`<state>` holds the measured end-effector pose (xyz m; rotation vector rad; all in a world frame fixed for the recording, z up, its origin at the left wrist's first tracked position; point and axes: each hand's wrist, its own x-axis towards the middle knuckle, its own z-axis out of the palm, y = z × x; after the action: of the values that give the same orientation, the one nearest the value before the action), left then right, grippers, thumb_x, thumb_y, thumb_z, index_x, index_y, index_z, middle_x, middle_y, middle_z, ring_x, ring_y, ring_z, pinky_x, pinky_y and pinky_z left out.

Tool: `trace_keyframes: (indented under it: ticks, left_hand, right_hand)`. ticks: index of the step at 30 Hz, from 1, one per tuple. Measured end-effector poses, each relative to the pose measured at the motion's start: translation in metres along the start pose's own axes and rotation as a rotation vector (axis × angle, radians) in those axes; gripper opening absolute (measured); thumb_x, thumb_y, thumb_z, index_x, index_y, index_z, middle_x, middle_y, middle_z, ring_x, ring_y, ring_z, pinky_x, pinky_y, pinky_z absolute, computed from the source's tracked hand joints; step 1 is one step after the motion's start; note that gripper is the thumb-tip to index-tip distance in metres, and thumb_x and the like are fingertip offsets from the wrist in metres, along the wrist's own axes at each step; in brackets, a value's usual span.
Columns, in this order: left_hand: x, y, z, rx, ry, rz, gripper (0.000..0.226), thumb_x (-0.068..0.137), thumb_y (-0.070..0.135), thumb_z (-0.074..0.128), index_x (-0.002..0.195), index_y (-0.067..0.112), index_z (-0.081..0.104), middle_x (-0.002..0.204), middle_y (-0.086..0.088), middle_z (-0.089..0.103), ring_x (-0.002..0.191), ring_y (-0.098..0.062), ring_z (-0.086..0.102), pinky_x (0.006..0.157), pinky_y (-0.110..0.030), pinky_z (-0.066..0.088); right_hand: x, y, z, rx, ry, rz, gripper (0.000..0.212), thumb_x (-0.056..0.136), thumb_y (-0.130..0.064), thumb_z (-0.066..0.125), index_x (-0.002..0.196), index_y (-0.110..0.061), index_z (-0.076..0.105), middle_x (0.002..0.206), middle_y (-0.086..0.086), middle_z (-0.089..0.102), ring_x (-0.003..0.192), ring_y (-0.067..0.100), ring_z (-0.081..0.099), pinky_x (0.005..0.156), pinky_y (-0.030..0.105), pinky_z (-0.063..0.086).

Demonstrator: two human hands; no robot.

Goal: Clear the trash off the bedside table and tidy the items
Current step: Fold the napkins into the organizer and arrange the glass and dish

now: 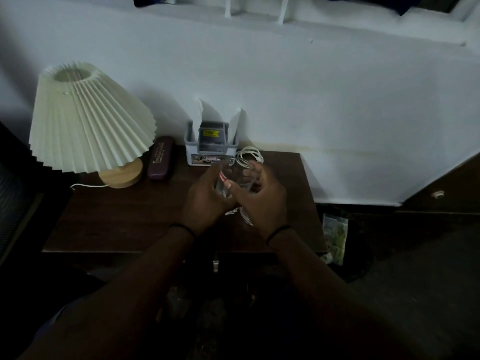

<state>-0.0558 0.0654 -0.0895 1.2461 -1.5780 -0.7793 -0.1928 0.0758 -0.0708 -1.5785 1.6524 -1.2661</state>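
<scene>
Both hands hold a clear plastic wrapper (pixel 225 187) above the middle of the dark bedside table (pixel 117 219). The left hand (pixel 205 201) and right hand (pixel 259 201) are closed on it. A lamp (pixel 88 120) stands far left.

Two hands, the left hand (pixel 205 196) and the right hand (pixel 259 201), meet over the middle of one dark wooden bedside table (pixel 117 219), together gripping one clear plastic wrapper (pixel 228 185). Each wrist wears one dark band, two bands in all. At the far left of the table stands one lamp (pixel 91 120) with a pleated shade. Just right of it lies one dark glasses case (pixel 161 161). Further right, against the wall, sits one small grey organiser box (pixel 211 149), and beside it one coiled white cable (pixel 250 154). On the floor to the right lies one green packet (pixel 336 237).
</scene>
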Motion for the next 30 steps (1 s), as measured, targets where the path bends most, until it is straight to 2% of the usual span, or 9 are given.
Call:
trace_keyframes:
  ticks: [4,7,9,14,18,21,25,27,30]
  left_hand:
    - [0.002,-0.007,0.006,0.002,-0.086,-0.051,0.086,0.051,0.044,0.089,0.129,0.042,0.05,0.122,0.015,0.064,0.11,0.0,0.062,0.094,-0.02,0.051]
    - [0.002,-0.019,0.011,0.155,-0.087,-0.118,0.086,0.055,0.037,0.092,0.132,0.025,0.054,0.112,0.003,0.065,0.095,-0.012,0.064,0.086,-0.034,0.055]
    - [0.0,-0.027,0.012,0.284,-0.102,-0.159,0.086,0.058,0.034,0.092,0.133,0.018,0.053,0.106,-0.002,0.064,0.091,-0.017,0.062,0.084,-0.038,0.054]
    - [-0.001,-0.037,0.018,0.37,-0.211,-0.187,0.08,0.061,0.035,0.09,0.131,0.019,0.053,0.094,0.002,0.064,0.085,-0.014,0.061,0.078,-0.032,0.051]
    - [-0.004,-0.04,0.021,0.4,-0.24,-0.181,0.077,0.062,0.034,0.089,0.13,0.019,0.055,0.096,0.002,0.066,0.086,-0.014,0.062,0.077,-0.029,0.05]
    - [-0.007,-0.039,0.024,0.407,-0.25,-0.167,0.068,0.065,0.034,0.088,0.124,0.019,0.059,0.096,0.004,0.064,0.084,-0.012,0.058,0.074,-0.026,0.045]
    - [-0.008,-0.038,0.029,0.393,-0.261,-0.152,0.052,0.068,0.035,0.085,0.112,0.016,0.064,0.096,0.002,0.067,0.083,-0.014,0.06,0.071,-0.027,0.046]
    - [-0.008,-0.038,0.031,0.395,-0.265,-0.141,0.058,0.069,0.036,0.085,0.119,0.017,0.064,0.101,0.0,0.068,0.085,-0.015,0.06,0.073,-0.026,0.045]
    - [-0.009,-0.038,0.032,0.399,-0.263,-0.142,0.074,0.069,0.04,0.085,0.134,0.018,0.057,0.11,-0.003,0.068,0.09,-0.014,0.059,0.078,-0.027,0.047]
  right_hand:
    - [0.002,0.004,-0.008,-0.016,0.153,0.02,0.069,0.064,-0.063,0.071,0.12,-0.024,0.063,0.103,-0.01,0.073,0.093,-0.001,0.067,0.082,0.025,0.058]
    - [0.006,0.004,-0.018,-0.041,0.251,0.042,0.065,0.066,-0.057,0.079,0.119,-0.023,0.063,0.104,-0.008,0.073,0.093,0.001,0.068,0.083,0.024,0.058]
    - [0.008,0.004,-0.024,-0.04,0.265,0.084,0.066,0.067,-0.052,0.083,0.122,-0.023,0.061,0.107,-0.008,0.072,0.095,0.004,0.068,0.086,0.027,0.057]
    - [0.006,0.005,-0.036,-0.09,0.207,0.151,0.06,0.071,-0.047,0.083,0.12,-0.022,0.06,0.108,-0.01,0.069,0.098,0.005,0.066,0.091,0.032,0.055]
    - [0.005,0.006,-0.041,-0.098,0.16,0.182,0.059,0.073,-0.043,0.083,0.122,-0.021,0.06,0.112,-0.006,0.069,0.102,0.009,0.067,0.094,0.034,0.055]
    - [0.003,0.008,-0.041,-0.108,0.157,0.176,0.059,0.072,-0.042,0.084,0.122,-0.021,0.06,0.111,-0.009,0.069,0.102,0.006,0.066,0.093,0.027,0.054]
    - [0.001,0.01,-0.039,-0.156,0.142,0.144,0.056,0.071,-0.048,0.082,0.116,-0.027,0.058,0.099,-0.018,0.061,0.096,0.003,0.064,0.082,0.014,0.045]
    - [0.001,0.012,-0.038,-0.178,0.145,0.117,0.055,0.069,-0.047,0.083,0.113,-0.027,0.057,0.099,-0.015,0.061,0.095,0.006,0.063,0.08,0.014,0.044]
    - [0.0,0.014,-0.038,-0.236,0.121,0.085,0.061,0.069,-0.048,0.084,0.116,-0.021,0.056,0.107,-0.005,0.065,0.099,0.011,0.062,0.087,0.024,0.05]
